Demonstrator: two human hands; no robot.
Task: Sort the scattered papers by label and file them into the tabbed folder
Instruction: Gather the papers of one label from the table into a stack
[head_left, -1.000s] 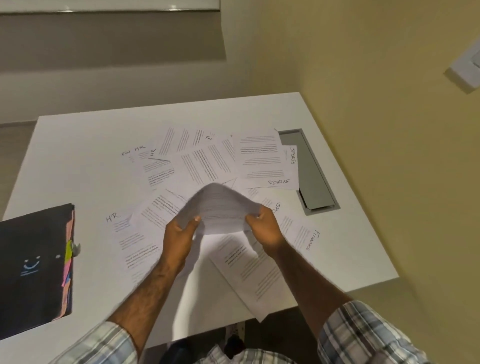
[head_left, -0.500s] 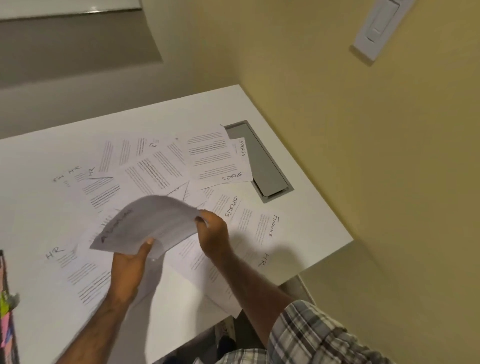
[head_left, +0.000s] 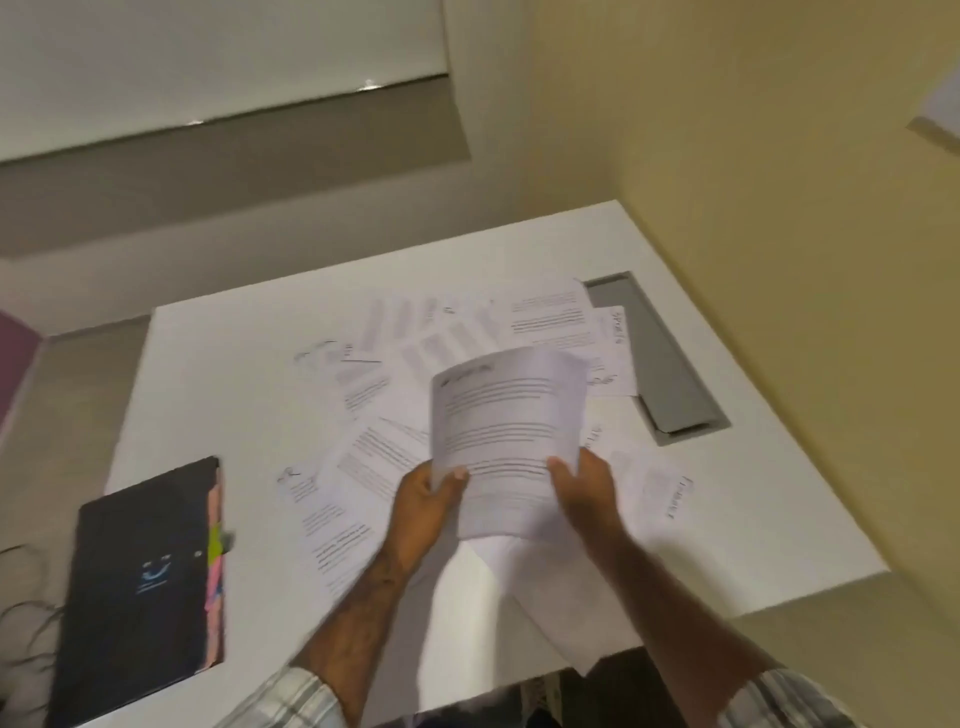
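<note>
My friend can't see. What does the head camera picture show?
The left hand and right hand hold a printed sheet up above a white table strewn with papers. A closed black folder with coloured tabs lies at the table's left.

Gripping a white printed paper sheet (head_left: 506, 415) by its lower edge with left hand (head_left: 423, 506) and right hand (head_left: 584, 493), thumbs on the printed face, above the white surface (head_left: 218, 364). Beneath and beyond, overlapping white hand-labelled papers (head_left: 363, 467) spread toward the far right corner. Near the left edge, a closed black folder with coloured tabs (head_left: 140, 571). By the right edge, a grey rectangular hatch (head_left: 670, 379).
</note>
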